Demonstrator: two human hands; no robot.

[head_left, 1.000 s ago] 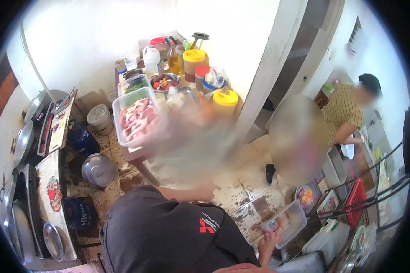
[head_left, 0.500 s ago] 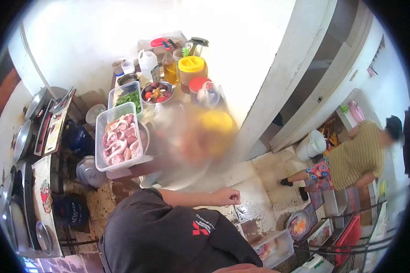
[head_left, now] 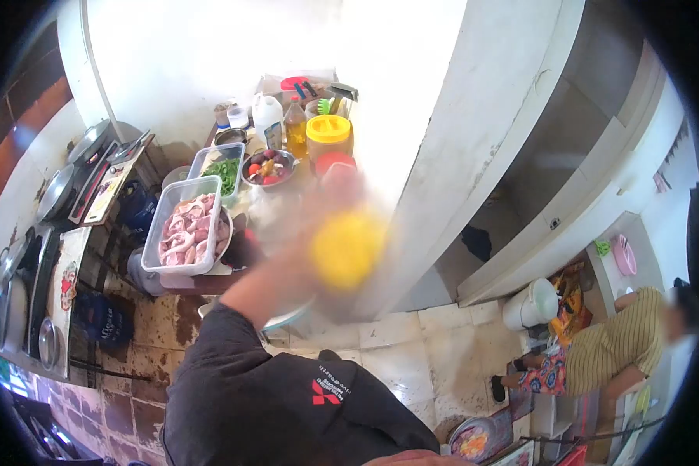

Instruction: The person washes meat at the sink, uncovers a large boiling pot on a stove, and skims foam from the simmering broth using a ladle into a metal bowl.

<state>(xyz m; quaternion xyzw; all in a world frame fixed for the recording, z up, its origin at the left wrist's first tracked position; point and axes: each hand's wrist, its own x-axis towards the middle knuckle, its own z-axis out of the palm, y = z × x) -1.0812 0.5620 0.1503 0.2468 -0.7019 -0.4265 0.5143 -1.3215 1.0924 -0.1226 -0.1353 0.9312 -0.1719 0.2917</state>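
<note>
My left arm reaches up over the table's front edge, and my left hand (head_left: 303, 248) is a blur beside a jar with a yellow lid (head_left: 349, 247). Whether its fingers touch the jar is hidden by the blur. To its left, a clear tub of raw meat pieces (head_left: 190, 231) stands at the table's edge, in front of a container of green leaves (head_left: 224, 175). Behind the hand are a metal bowl of vegetables (head_left: 268, 168) and a blurred red lid (head_left: 335, 163). My right hand is out of the frame.
A larger yellow-lidded jar (head_left: 329, 136), an oil bottle (head_left: 295, 128) and a white jug (head_left: 267, 116) stand at the back. Stoves and pans (head_left: 56, 193) line the left wall. At the right, a person (head_left: 610, 349) bends near a white bucket (head_left: 530, 304).
My left arm has swung from over the floor up to the table. The view has shifted, and the clear container at the lower right has left the frame. The other person bends lower.
</note>
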